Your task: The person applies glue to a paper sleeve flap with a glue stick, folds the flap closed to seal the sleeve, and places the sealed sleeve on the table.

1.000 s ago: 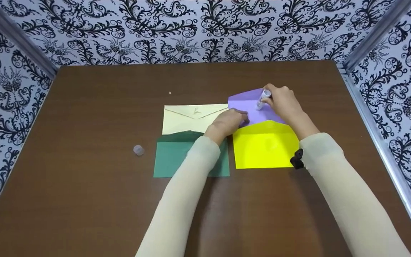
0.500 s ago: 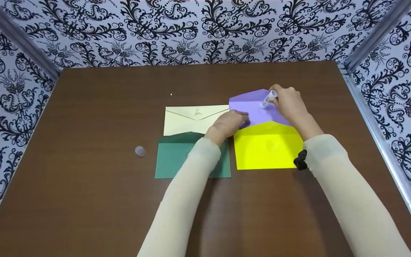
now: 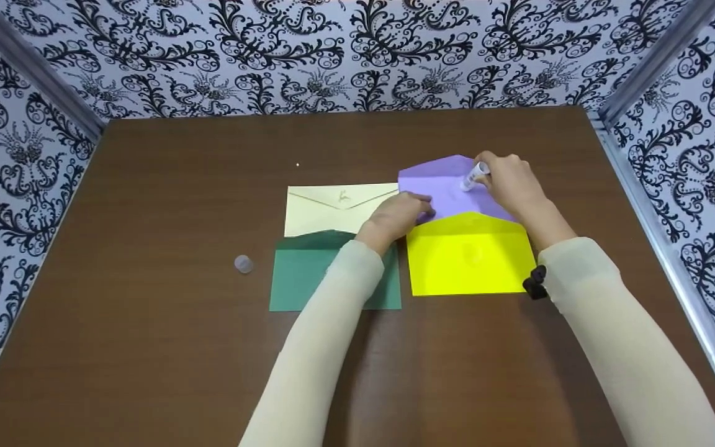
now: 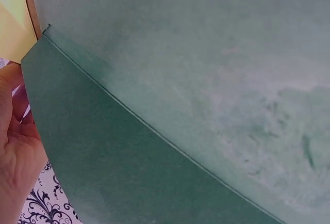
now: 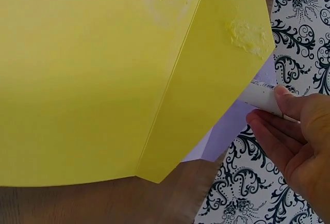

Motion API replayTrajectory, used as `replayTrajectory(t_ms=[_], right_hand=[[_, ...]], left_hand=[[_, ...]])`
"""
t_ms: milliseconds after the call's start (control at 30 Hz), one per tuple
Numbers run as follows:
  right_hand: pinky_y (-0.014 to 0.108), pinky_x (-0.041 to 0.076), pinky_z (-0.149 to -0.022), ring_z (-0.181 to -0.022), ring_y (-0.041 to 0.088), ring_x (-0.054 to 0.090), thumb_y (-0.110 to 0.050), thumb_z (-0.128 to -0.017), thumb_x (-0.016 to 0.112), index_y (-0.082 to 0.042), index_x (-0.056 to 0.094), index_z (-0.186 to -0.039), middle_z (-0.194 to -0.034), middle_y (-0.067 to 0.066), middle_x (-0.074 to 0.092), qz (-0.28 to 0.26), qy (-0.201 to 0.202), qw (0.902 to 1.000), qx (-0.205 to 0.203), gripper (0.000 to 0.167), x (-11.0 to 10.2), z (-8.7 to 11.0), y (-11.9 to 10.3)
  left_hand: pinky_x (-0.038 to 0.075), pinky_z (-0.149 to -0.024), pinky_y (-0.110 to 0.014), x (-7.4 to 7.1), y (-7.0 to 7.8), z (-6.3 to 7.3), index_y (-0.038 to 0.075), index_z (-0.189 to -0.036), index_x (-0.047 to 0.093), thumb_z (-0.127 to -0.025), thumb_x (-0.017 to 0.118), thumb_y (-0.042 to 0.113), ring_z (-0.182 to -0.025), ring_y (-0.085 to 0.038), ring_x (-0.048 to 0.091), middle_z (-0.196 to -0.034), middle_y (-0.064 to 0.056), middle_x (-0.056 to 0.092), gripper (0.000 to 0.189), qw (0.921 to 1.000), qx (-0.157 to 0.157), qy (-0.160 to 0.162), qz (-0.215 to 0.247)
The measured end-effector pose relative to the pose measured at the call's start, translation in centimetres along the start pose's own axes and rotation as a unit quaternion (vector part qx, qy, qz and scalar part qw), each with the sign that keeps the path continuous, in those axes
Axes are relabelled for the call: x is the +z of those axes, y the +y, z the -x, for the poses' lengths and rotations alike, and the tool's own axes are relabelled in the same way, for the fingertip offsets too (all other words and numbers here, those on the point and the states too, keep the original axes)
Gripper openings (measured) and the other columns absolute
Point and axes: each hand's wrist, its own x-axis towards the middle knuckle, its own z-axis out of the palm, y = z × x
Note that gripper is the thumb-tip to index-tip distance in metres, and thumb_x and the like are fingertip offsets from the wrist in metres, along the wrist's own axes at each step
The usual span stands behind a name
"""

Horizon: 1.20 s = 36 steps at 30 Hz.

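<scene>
My right hand (image 3: 514, 184) holds a white glue stick (image 3: 474, 176) between thumb and fingers, tilted, with its lower end at the purple envelope (image 3: 435, 184). The glue stick (image 5: 262, 97) is partly hidden behind the yellow envelope in the right wrist view. On the purple envelope's left part rest the fingers of my left hand (image 3: 393, 217). Nearest to me lies the yellow envelope (image 3: 469, 264), overlapping the purple one's lower edge. Whitish glue smears (image 5: 248, 37) show on its flap. In the left wrist view, the green envelope hides part of my left hand (image 4: 20, 146).
Left of the purple envelope lies a cream envelope (image 3: 326, 214), its flap folded down. Below it is a green envelope (image 3: 305, 279) with its flap up. A small translucent cap (image 3: 244, 264) sits further left on the brown table (image 3: 146, 347). Patterned panels (image 3: 332, 56) stand around the edges.
My right hand has moved the glue stick a little to the right across the purple envelope. My left hand has stayed in nearly the same place.
</scene>
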Motion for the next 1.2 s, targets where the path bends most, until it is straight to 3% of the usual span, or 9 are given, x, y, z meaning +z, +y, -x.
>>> replayTrajectory(t_ms=[367,667,1033,1133,1200], right_hand=[[0.06,0.05,-0.1,-0.104,0.048,0.06,-0.015,-0.096,0.067,-0.002,0.06,-0.125,-0.118,0.028,0.066,-0.006,-0.034,0.9994,-0.005,0.033,-0.7,0.9,-0.1],[0.057,0.053,-0.099,-0.1,0.042,0.062,-0.015,-0.096,0.067,-0.004,0.062,-0.124,-0.117,0.025,0.068,-0.026,-0.044,0.9987,-0.01,0.031,-0.5,1.3,-0.6],[0.053,0.053,-0.101,-0.105,0.037,0.065,-0.015,-0.095,0.067,-0.005,0.064,-0.123,-0.121,0.021,0.068,-0.05,-0.05,0.9973,-0.02,0.03,-0.1,1.3,-1.4],[0.053,0.052,-0.101,-0.104,0.037,0.063,-0.016,-0.096,0.067,-0.005,0.064,-0.124,-0.122,0.021,0.068,-0.048,-0.052,0.9973,-0.02,0.03,0.0,1.3,-1.5],[0.053,0.052,-0.102,-0.104,0.037,0.062,-0.017,-0.096,0.066,-0.005,0.064,-0.125,-0.121,0.021,0.068,-0.047,-0.054,0.9972,-0.02,0.031,0.0,1.3,-1.6]], left_hand=[[0.038,-0.118,-0.032,0.0,0.2,0.0,0.027,-0.136,0.064,-0.102,0.056,0.015,-0.141,-0.014,0.047,-0.152,0.007,0.051,0.036,0.9991,-0.018,-0.006,0.037],[0.037,-0.119,-0.031,0.1,0.2,0.2,0.028,-0.136,0.063,-0.103,0.054,0.015,-0.143,-0.013,0.045,-0.152,0.007,0.05,0.037,0.9996,-0.022,-0.005,0.015],[0.036,-0.12,-0.033,0.1,0.2,0.3,0.027,-0.134,0.065,-0.104,0.052,0.022,-0.142,-0.013,0.045,-0.152,0.009,0.051,0.033,0.9931,-0.054,-0.003,0.104],[0.036,-0.12,-0.032,0.1,0.2,0.2,0.027,-0.134,0.065,-0.105,0.05,0.025,-0.14,-0.012,0.047,-0.151,0.01,0.051,0.033,0.9876,-0.071,-0.001,0.14],[0.037,-0.12,-0.032,0.2,0.3,0.2,0.027,-0.134,0.065,-0.105,0.048,0.028,-0.138,-0.012,0.049,-0.15,0.01,0.052,0.033,0.9799,-0.09,0.002,0.178]])
